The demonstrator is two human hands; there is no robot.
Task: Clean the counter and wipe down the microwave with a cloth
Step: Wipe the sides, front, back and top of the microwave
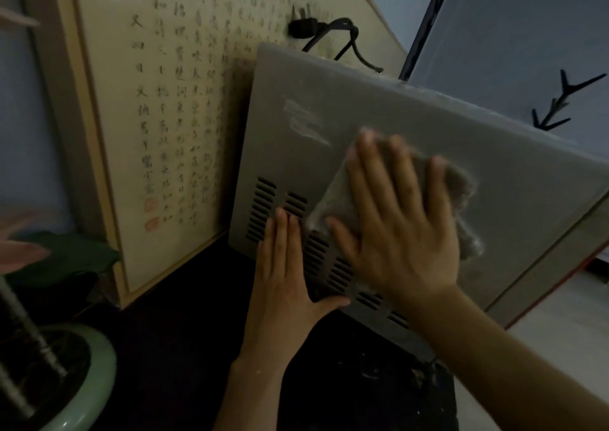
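A grey microwave (412, 127) stands on a dark counter (184, 331), its top panel with rows of vent slots facing me. My right hand (395, 219) lies flat with spread fingers on a grey cloth (461, 193) and presses it against the panel. My left hand (286, 279) rests flat on the vent slots at the panel's near left corner, fingers straight. A pale smear (306, 120) marks the panel above the cloth. The hand looks blurred.
A framed calligraphy scroll (184, 100) leans against the wall left of the microwave. A black plug and cord (316, 31) hang behind the microwave's top. A pale green plant pot (75, 381) stands at the lower left. A black coat stand (560, 100) is at the right.
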